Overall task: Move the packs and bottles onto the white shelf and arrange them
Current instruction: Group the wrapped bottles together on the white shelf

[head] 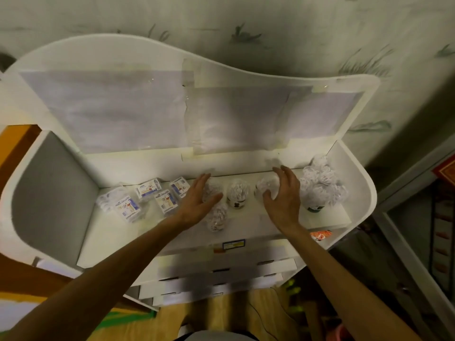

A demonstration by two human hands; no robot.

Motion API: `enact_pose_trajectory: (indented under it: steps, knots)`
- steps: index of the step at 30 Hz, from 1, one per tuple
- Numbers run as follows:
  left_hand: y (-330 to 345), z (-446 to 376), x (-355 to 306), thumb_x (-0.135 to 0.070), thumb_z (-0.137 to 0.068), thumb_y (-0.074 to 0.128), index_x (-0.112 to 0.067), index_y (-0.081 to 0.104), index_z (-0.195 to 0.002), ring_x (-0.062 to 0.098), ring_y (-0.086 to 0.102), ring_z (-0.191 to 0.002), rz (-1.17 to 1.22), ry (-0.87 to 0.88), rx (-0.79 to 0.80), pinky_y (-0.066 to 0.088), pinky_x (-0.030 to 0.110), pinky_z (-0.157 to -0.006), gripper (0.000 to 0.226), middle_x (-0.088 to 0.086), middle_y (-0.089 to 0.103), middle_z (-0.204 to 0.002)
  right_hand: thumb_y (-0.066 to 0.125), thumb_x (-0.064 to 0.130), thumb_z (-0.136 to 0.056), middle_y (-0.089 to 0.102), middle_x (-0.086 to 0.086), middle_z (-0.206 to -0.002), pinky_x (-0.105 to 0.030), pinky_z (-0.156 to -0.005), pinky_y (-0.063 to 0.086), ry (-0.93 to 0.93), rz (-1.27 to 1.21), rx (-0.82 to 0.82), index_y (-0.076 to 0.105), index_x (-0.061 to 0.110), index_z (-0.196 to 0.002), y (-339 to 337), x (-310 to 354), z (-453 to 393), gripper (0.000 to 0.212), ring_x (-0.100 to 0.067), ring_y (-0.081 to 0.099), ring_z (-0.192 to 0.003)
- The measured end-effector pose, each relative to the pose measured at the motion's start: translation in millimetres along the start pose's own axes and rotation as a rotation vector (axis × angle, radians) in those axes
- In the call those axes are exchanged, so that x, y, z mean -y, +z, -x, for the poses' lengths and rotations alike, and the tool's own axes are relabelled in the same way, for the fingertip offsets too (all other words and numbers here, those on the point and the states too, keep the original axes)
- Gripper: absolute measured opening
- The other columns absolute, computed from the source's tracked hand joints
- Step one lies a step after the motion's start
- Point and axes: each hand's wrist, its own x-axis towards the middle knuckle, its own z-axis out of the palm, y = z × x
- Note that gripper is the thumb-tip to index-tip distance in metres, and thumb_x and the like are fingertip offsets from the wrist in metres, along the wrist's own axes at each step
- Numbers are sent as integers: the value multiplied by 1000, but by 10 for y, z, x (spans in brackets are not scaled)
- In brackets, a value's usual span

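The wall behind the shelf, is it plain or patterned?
Patterned: the wall is pale grey-green with dark, brush-like leaf sprigs scattered across it, shown in the head view.
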Motion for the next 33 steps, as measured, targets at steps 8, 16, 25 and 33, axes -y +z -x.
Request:
enact_pose_trajectory:
  steps: [8,16,25,33]
  knots:
    - [56,33,18,-72,-89,47,-35,15,-157,24,29,-145,-48,37,18,32,49,-116,83,-1,20,-163,75,42,-83,48,0,-145,-38,-105,44,105,-66,442,43,27,-145,-106,-375,-422,70,-21,51,-126]
    - [90,65,13,-67,-92,44,-36,16,-156,24,38,-138,-60,66,-26,38,50,-111,77,2,26,-159,81,18,-80,58,7,-126,-27,-84,55,287,-448,421,45,23,-140,-269,-323,-43,70,-16,60,-111]
    - [101,52,57,-70,-90,45,-41,16,-154,23,43,-132,-36,63,-25,45,56,-105,76,1,30,-156,80,60,-69,34,3,-151,-41,-101,48,185,-75,402,19,26,-153,-2,-58,444,109,-15,42,-132]
    - [77,74,43,-69,-92,48,-42,16,-154,22,40,-136,-30,52,-33,42,56,-108,75,0,29,-158,82,38,-74,41,7,-148,-32,-100,46,212,-381,451,22,24,-154,-63,-313,374,101,-13,46,-130]
